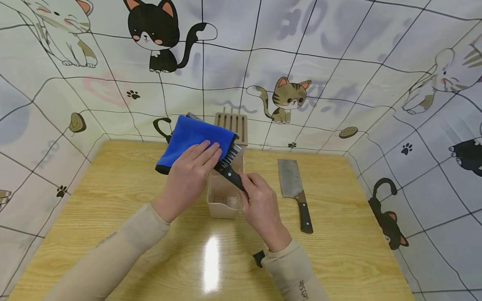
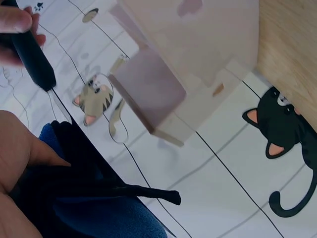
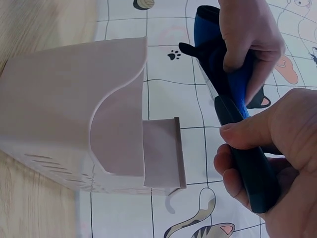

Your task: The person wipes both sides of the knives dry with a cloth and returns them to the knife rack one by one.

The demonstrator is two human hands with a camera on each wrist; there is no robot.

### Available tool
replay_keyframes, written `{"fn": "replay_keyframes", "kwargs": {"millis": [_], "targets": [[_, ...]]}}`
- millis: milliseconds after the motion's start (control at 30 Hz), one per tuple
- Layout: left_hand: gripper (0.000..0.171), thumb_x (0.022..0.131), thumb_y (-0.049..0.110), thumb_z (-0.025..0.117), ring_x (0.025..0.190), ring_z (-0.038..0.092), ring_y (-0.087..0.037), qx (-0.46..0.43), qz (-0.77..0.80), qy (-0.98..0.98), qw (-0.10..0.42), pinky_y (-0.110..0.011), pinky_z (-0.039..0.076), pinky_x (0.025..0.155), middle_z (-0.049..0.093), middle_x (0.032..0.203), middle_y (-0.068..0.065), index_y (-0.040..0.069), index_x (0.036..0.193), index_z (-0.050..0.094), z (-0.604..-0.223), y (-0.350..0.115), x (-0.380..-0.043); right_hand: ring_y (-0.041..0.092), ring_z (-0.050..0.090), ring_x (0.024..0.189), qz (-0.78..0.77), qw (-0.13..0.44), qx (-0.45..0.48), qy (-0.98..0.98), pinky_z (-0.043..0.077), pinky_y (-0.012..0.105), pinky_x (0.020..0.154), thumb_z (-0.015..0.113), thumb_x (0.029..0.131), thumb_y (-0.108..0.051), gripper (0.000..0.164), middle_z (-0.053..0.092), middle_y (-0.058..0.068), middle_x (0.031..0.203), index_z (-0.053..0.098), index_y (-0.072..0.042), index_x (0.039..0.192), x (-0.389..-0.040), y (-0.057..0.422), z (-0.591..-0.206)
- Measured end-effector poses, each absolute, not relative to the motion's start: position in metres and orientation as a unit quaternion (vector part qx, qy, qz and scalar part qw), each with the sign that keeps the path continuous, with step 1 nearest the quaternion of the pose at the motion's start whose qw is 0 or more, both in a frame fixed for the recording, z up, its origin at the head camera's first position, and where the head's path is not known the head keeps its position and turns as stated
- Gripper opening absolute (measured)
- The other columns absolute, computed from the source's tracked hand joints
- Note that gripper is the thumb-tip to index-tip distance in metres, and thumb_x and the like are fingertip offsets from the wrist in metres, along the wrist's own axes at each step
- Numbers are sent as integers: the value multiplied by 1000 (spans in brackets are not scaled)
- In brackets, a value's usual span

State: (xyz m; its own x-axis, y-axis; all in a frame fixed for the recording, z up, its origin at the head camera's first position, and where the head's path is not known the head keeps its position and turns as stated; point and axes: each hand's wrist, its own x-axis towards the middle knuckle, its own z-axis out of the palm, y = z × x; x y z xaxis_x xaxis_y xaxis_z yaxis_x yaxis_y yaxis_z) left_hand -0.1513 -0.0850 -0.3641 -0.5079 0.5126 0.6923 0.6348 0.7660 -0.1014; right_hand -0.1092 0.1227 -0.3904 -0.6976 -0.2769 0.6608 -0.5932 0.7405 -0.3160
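Note:
My right hand (image 1: 261,205) grips the black handle of a knife (image 1: 232,177), held tilted above the table. A blue cloth (image 1: 199,136) with dark edging is folded over its blade, covering most of it. Bare metal shows by the handle and at the far tip. My left hand (image 1: 190,177) pinches the cloth around the blade, fingers on top and thumb underneath, as the right wrist view shows. Beneath both hands stands a beige plastic knife holder (image 3: 59,99), with a slotted section at the back and an open bin in front.
To the right of the holder a cleaver (image 1: 290,179) lies flat on the wooden table (image 1: 339,251), its black handle toward me. Sheeting with cat drawings (image 1: 226,62) walls the table at the back and both sides.

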Motion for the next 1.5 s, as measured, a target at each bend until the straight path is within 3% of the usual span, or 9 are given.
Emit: {"fn": "replay_keyframes", "kwargs": {"millis": [300, 667, 1000, 1500], "targets": [[41, 90, -11, 67, 125, 65, -36, -305, -95, -874, 366, -49, 51, 107, 70, 132, -16, -1, 129, 71, -359, -100, -158, 28, 70, 83, 272, 293, 240, -884, 63, 38, 70, 79, 84, 9, 33, 69, 17, 98, 74, 7, 116, -107, 122, -387], [42, 89, -13, 66, 124, 65, -37, -338, -92, -861, 368, -49, 52, 107, 70, 131, -17, -2, 129, 71, -364, -93, -151, 28, 69, 81, 266, 304, 245, -882, 63, 38, 68, 81, 83, 8, 35, 68, 18, 95, 74, 9, 117, -108, 122, -390], [42, 88, -13, 65, 121, 67, -38, -306, -96, -864, 388, -51, 53, 104, 71, 130, -17, -1, 128, 72, -360, -105, -161, 28, 71, 81, 269, 303, 252, -879, 63, 38, 69, 81, 83, 9, 33, 69, 18, 97, 74, 8, 115, -106, 120, -388], [48, 86, -18, 53, 123, 64, -41, -236, -124, -887, 378, -54, 51, 107, 67, 133, -22, -6, 129, 69, -354, -129, -176, 29, 70, 81, 257, 322, 265, -872, 63, 38, 68, 80, 83, 8, 31, 68, 18, 95, 75, 9, 114, -105, 121, -389]]}}
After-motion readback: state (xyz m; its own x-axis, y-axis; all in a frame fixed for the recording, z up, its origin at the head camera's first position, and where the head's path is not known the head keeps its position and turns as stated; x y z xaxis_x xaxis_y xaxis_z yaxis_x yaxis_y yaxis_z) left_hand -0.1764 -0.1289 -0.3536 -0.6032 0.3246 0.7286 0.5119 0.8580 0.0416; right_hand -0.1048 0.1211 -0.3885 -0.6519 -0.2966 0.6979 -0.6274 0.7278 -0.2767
